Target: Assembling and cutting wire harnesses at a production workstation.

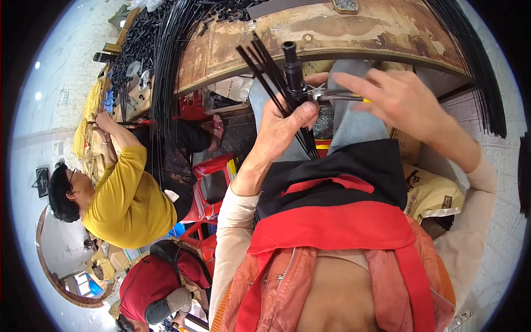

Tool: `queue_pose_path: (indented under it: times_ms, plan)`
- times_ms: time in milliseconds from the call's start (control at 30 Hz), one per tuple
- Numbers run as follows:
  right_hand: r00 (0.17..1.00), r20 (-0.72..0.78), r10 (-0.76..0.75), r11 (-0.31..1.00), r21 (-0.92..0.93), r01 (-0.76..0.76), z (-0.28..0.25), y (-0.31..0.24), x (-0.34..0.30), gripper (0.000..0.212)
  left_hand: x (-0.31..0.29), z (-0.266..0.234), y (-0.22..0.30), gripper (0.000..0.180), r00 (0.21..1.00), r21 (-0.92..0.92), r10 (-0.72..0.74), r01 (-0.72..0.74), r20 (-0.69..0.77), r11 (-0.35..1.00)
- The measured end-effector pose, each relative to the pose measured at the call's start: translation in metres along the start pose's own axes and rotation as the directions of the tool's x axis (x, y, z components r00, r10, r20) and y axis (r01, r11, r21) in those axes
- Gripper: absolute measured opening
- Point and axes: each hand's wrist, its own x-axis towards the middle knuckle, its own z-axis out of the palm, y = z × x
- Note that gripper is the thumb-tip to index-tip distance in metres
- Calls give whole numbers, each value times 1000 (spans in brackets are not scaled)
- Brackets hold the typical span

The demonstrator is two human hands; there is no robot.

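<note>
My left hand (289, 123) is closed around several thin black rods (259, 65) and a black tubular fitting (293, 66) with a ringed top. The thumb presses near the fitting's lower end, and the rods run down past the palm toward my lap. From the right, my right hand (390, 97) reaches in, partly smeared by motion, with its index finger stretched out. Under its fingers lies a slim silver metal tool (338, 95) with a yellow part; its tip meets the fitting beside my left thumb. Small shiny bits at that tip are too blurred to name.
Ahead is a worn wooden table (332, 34) with a small tray (345, 5) of tiny parts. Bundles of long black rods (166, 72) hang over its left side, and more (487, 83) at the right. A person in yellow (124, 202) sits left, near red stools (213, 171).
</note>
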Motion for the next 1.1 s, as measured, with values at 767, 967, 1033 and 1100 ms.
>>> queue_pose_path:
  times_ms: [767, 967, 1033, 1100]
  plan:
    - [1000, -5, -24, 999, -35, 24, -44, -23, 3, 36, 5, 2, -2, 66, 999, 8, 44, -44, 11, 999]
    - [455, 887, 74, 169, 439, -883, -44, -21, 8, 29, 6, -8, -5, 51, 987, -80, 20, -8, 161, 997]
    - [500, 840, 208, 277, 440, -854, -43, -28, 11, 35, 8, -9, -6, 56, 995, -24, 39, -37, 94, 999]
    - [976, 116, 183, 941, 267, -208, -28, -17, 4, 34, 12, -13, -9, 45, 995, -17, 41, -40, 89, 999]
